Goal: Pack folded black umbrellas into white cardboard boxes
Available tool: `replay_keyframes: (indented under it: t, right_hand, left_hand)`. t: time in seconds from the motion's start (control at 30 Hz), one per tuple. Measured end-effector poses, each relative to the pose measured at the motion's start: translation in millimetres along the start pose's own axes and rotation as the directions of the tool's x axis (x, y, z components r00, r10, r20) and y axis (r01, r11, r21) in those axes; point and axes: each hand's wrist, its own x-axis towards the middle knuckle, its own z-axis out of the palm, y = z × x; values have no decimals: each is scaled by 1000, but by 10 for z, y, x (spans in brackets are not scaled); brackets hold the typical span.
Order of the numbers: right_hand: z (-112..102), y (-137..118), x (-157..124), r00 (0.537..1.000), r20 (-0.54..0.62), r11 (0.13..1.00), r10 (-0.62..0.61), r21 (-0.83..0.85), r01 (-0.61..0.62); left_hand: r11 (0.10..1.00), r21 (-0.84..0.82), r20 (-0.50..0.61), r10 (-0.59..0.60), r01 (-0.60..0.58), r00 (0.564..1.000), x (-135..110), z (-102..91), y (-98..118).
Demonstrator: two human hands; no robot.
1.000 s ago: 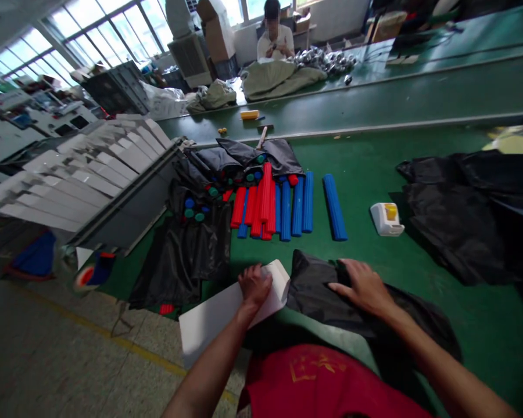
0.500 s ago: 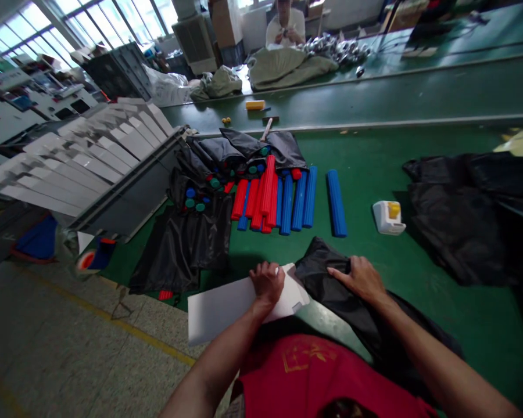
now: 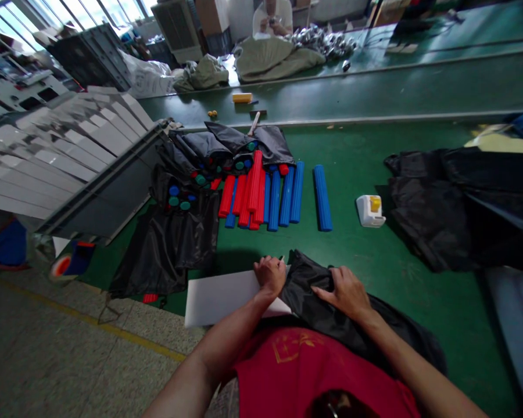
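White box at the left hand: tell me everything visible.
The white box is long, plain and looks like cardboard. It extends crosswise near the edge of the green table, just before the red garment. The left hand grips it near its right end, which meets the black bag; whether it goes inside is unclear.

From my end I see smooth, matt card on the box (image 3: 220,299), glossy, wrinkled fabric on the black bag (image 3: 303,284), and ribbed, plastic-looking rods (image 3: 255,180).
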Motion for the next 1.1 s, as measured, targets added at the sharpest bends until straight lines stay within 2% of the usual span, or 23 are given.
replay_keyframes:
  t: [0.07,0.17,0.4,0.6,0.73,0.83,1.1]
  right_hand:
    - [-3,9,-9,996,42,997,-73,31,71]
    - [-21,20,31,990,87,993,-114,35,112]
    - [-57,11,117,995,97,999,-10,-34,14]
    - [-102,39,14,977,69,977,-203,80,197]
    - [-138,5,-4,944,146,952,-297,129,279]
    - [-151,-36,12,940,184,957,-286,108,270]
    - [-209,-123,-10,950,182,967,-254,38,252]
  left_hand:
    - [1000,0,13,24,-24,1000,-5,1,-10]
    - [999,1,30,52,-52,998,-17,0,-34]
    - [997,5,56,77,-77,995,-15,-3,-50]
    - [998,6,72,70,-70,995,-23,-15,-24]
    - [996,-3,83,87,-87,993,-38,-37,-17]
    - [995,-10,86,99,-99,991,-50,-44,-20]
    - [996,-22,92,88,-86,992,-39,-16,-41]
